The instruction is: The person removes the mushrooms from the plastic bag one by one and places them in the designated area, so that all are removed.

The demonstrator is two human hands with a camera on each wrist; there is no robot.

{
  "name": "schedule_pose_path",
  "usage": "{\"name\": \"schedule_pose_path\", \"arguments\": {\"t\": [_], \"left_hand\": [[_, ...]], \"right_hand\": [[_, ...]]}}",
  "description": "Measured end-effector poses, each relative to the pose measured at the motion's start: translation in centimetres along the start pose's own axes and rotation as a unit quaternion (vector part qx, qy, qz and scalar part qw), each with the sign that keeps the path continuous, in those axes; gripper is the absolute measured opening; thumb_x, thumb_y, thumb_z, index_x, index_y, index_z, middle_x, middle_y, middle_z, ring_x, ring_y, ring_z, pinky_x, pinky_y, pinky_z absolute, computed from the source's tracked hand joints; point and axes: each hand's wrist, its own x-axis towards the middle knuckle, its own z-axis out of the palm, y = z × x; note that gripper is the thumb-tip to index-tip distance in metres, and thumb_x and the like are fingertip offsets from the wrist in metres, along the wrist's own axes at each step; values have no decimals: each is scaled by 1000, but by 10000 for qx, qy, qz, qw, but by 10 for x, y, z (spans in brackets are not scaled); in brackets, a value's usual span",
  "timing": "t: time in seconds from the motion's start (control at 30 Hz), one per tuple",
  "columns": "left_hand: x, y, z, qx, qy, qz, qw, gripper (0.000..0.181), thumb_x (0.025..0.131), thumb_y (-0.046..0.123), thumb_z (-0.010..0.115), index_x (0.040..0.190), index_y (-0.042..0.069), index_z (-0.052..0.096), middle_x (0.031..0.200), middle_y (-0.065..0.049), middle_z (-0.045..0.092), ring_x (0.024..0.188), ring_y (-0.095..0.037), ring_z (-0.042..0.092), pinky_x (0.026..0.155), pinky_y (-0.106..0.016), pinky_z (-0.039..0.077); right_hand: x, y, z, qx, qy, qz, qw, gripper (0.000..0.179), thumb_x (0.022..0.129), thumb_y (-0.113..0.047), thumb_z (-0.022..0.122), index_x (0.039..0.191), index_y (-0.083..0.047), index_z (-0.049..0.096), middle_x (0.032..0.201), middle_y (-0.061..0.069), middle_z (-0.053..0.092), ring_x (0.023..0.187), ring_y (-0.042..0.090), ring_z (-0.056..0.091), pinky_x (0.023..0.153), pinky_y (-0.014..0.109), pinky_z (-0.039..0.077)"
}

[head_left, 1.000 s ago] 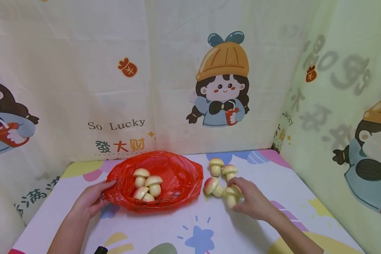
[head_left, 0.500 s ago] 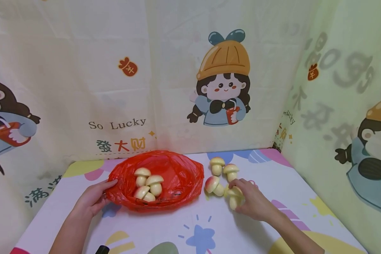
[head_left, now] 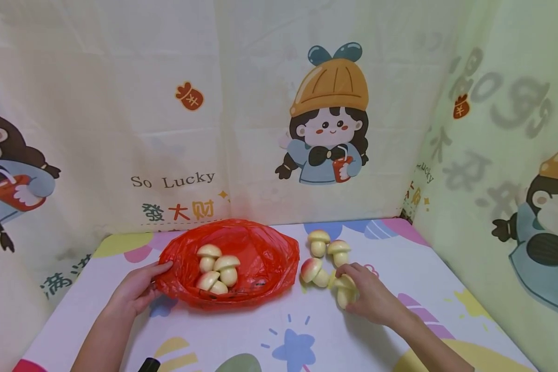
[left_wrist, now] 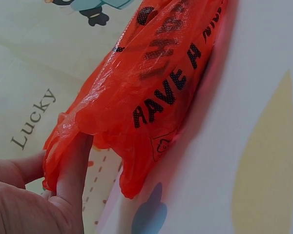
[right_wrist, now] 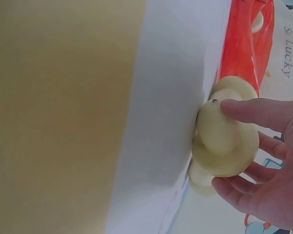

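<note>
A red plastic bag (head_left: 269,263) lies with its mouth toward me, several cream toy mushrooms (head_left: 227,263) inside it. My left hand (head_left: 132,289) pinches the bag's left edge; in the left wrist view the thumb and fingers (left_wrist: 73,170) have the red film between them. On the right, my right hand (head_left: 369,294) grips a toy mushroom (head_left: 345,290), thumb on the stem and fingers around the cap, as the right wrist view shows. Beside it stand two upright mushrooms, one at the back (head_left: 318,243) and one nearer (head_left: 339,253), plus a pink-capped mushroom (head_left: 313,272) lying tilted.
A patterned white tablecloth (head_left: 242,336) covers the table. Printed curtains (head_left: 251,103) close in the back and both sides. A small black object (head_left: 150,365) shows at the bottom edge, near the left forearm.
My right hand has drawn its mushroom slightly toward me and to the right, away from the pink-capped one. The left hand keeps its hold on the bag's edge.
</note>
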Motion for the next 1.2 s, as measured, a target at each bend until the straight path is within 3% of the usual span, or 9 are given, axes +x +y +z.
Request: {"name": "schedule_pose_path", "arguments": {"t": [0.33,0.67,0.97,1.2], "left_hand": [[-3,1,1,8,-22,34,10000,88,101,34,70,168,12,17,99,14,71,96,-8,74,94,-31,61],[-4,1,0,-19,-59,46,10000,88,101,33,70,168,11,17,99,13,72,96,-8,75,94,-31,61],[-3,1,0,-39,-15,-16,10000,89,101,33,70,168,13,16,99,14,71,96,-8,74,94,-31,61],[-3,2,0,-44,4,-13,10000,88,101,33,70,168,13,16,99,14,71,96,-8,74,94,-31,61]], "right_hand": [[-2,-3,0,-152,66,-104,9998,69,61,2,94,121,-16,65,121,1,64,114,26,61,97,51,55],[-4,-4,1,-169,169,-51,9997,65,65,-3,92,122,-17,66,122,0,63,112,23,59,92,46,54],[5,-8,-1,-49,387,-160,9991,56,71,-7,90,121,-14,66,120,1,64,106,25,59,89,46,46],[19,-12,2,31,334,-224,9992,52,74,-2,83,122,-14,66,124,1,64,106,26,64,89,45,57]]}}
